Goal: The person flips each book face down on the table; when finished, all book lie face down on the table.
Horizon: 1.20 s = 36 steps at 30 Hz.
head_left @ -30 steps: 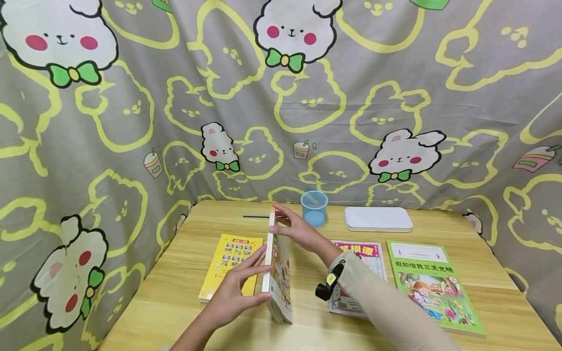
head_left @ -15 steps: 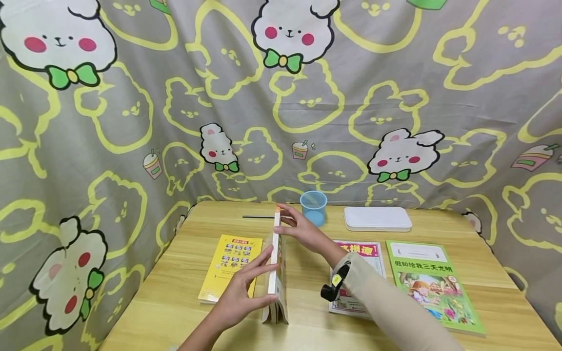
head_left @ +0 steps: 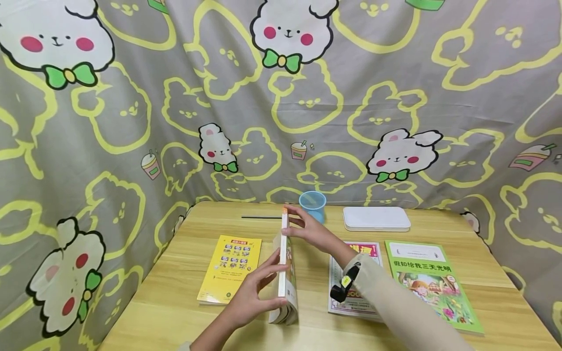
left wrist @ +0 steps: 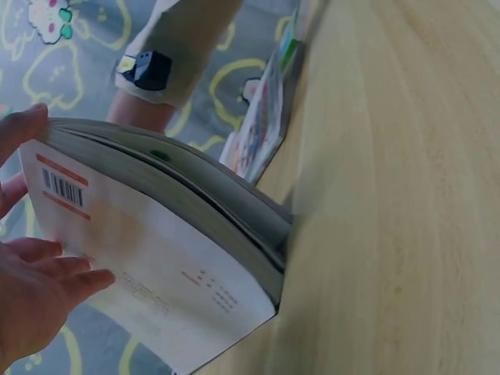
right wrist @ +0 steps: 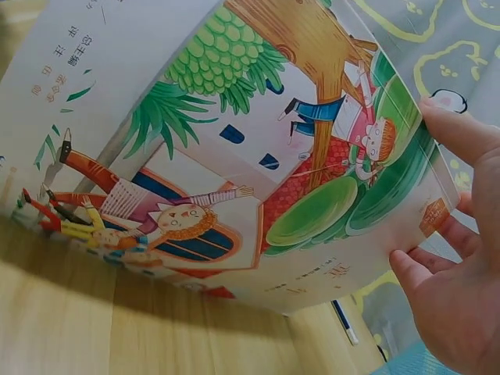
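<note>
Between both hands a book (head_left: 284,263) stands on edge above the table, its white spine up and its lower page edges on the wood. The left hand (head_left: 254,292) holds the near end, thumb by the spine and fingers against the white back cover (left wrist: 156,250), which bears a barcode. At the far end of the spine the right hand (head_left: 309,231) pinches the book. Its illustrated front cover (right wrist: 234,172) faces the right wrist camera. In the left wrist view the pages bow and part slightly towards the table.
A yellow book (head_left: 230,268) lies left. To the right lie a pink-bordered book (head_left: 347,303), partly under the right forearm, and a green book (head_left: 434,287). Behind stand a blue mesh cup (head_left: 312,200), a white case (head_left: 376,218) and a thin dark stick (head_left: 259,216).
Both hands have shifted the book a little to the right, across the table. Its lower pages, spread apart half a second ago, now hang closer together. The other books stay put.
</note>
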{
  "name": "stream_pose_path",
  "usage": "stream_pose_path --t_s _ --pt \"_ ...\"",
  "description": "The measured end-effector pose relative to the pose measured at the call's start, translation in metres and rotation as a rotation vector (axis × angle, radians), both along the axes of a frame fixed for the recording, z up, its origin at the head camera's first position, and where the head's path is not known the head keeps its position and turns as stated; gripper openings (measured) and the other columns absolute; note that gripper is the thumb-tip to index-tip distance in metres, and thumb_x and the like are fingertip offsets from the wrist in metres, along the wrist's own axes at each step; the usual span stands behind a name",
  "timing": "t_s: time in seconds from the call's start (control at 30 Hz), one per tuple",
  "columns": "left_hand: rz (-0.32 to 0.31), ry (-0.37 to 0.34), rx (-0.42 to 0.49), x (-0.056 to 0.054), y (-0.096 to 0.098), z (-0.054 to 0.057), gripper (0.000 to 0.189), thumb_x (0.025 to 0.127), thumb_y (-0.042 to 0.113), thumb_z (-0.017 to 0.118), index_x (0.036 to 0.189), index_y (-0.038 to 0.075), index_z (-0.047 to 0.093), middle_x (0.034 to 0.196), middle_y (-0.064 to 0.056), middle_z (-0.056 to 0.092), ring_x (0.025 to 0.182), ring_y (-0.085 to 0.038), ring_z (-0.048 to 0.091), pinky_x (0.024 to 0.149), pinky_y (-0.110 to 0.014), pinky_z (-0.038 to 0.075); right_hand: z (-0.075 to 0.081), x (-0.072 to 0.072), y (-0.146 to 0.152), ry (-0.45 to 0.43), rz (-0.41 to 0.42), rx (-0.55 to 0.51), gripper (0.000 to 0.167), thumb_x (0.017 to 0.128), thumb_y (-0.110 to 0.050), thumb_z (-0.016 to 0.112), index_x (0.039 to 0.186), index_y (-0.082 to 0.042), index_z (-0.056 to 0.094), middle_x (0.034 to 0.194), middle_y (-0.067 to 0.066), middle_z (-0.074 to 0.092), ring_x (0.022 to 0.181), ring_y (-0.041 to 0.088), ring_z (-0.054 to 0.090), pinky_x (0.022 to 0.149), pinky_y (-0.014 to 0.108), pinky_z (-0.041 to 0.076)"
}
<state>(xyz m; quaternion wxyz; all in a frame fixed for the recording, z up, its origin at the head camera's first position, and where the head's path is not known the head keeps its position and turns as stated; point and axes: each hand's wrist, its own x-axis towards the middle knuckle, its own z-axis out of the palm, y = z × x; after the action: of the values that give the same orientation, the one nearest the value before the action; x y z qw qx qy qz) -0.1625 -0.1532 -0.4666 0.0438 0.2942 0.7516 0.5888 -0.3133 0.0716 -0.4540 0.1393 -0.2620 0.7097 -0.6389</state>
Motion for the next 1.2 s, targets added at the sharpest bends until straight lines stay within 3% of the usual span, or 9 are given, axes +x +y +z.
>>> stream_pose_path --t_s 0.07,0.27,0.4,0.63,0.73,0.87,0.97,1.2 --pt "-0.013 0.001 0.001 -0.001 0.003 -0.002 0.06 0.088 0.012 0.082 0.144 0.01 0.06 0.172 -0.006 0.019 0.156 -0.036 0.021 0.119 -0.048 0.035 -0.001 0.0 0.004 0.008 -0.002 0.012 0.081 0.096 -0.022 0.075 0.163 -0.018 0.029 0.166 0.015 0.028 0.153 0.039 0.029 0.117 0.055 0.038" --pt "-0.028 -0.008 -0.014 -0.005 0.013 -0.007 0.062 0.089 0.015 0.083 0.145 0.013 0.059 0.172 -0.001 0.02 0.158 -0.03 0.017 0.123 -0.041 0.025 -0.006 -0.002 0.018 0.022 -0.008 0.058 0.08 0.097 -0.024 0.074 0.163 -0.02 0.029 0.168 0.012 0.028 0.153 0.04 0.029 0.117 0.056 0.037" --pt "-0.039 -0.027 -0.02 -0.007 0.018 -0.011 0.067 0.088 0.015 0.083 0.149 0.016 0.054 0.172 0.002 0.02 0.159 -0.027 0.015 0.125 -0.044 0.022 -0.007 0.001 0.026 0.015 -0.032 0.094 0.084 0.097 -0.026 0.074 0.164 -0.021 0.026 0.169 0.012 0.025 0.153 0.04 0.028 0.118 0.057 0.036" --pt "-0.011 -0.05 -0.073 -0.009 0.029 -0.018 0.095 0.084 0.021 0.087 0.162 0.028 0.034 0.17 0.006 0.023 0.158 -0.025 0.017 0.124 -0.055 0.018 -0.015 0.005 0.039 0.002 -0.052 0.103 0.087 0.095 -0.023 0.076 0.165 -0.019 0.024 0.17 0.015 0.023 0.153 0.042 0.027 0.119 0.057 0.034" --pt "0.022 -0.05 -0.13 -0.009 0.033 -0.021 0.106 0.08 0.024 0.09 0.164 0.032 0.027 0.169 0.008 0.026 0.155 -0.026 0.025 0.123 -0.058 0.023 -0.02 0.003 0.044 0.014 -0.05 0.095 0.088 0.095 -0.019 0.076 0.165 -0.012 0.023 0.169 0.019 0.024 0.153 0.044 0.027 0.12 0.057 0.032" --pt "0.027 -0.023 -0.199 -0.008 0.037 -0.026 0.11 0.077 0.026 0.092 0.165 0.029 0.026 0.169 0.007 0.024 0.153 -0.027 0.03 0.123 -0.052 0.027 -0.026 0.004 0.05 0.025 -0.054 0.127 0.09 0.095 -0.019 0.077 0.164 -0.008 0.022 0.17 0.019 0.021 0.152 0.044 0.027 0.121 0.055 0.03" --pt "0.01 0.005 -0.23 -0.008 0.04 -0.031 0.11 0.077 0.027 0.092 0.165 0.025 0.026 0.169 0.006 0.022 0.155 -0.026 0.027 0.124 -0.049 0.022 -0.029 0.007 0.056 0.018 -0.058 0.158 0.09 0.094 -0.022 0.078 0.165 -0.012 0.022 0.171 0.016 0.019 0.153 0.041 0.028 0.121 0.054 0.03" --pt "0.001 0.052 -0.29 -0.006 0.046 -0.035 0.111 0.076 0.029 0.092 0.165 0.021 0.026 0.17 0.003 0.022 0.155 -0.034 0.026 0.122 -0.057 0.02 -0.037 0.011 0.064 0.027 -0.048 0.163 0.09 0.095 -0.02 0.077 0.166 -0.016 0.021 0.171 0.016 0.018 0.153 0.042 0.027 0.12 0.054 0.032"
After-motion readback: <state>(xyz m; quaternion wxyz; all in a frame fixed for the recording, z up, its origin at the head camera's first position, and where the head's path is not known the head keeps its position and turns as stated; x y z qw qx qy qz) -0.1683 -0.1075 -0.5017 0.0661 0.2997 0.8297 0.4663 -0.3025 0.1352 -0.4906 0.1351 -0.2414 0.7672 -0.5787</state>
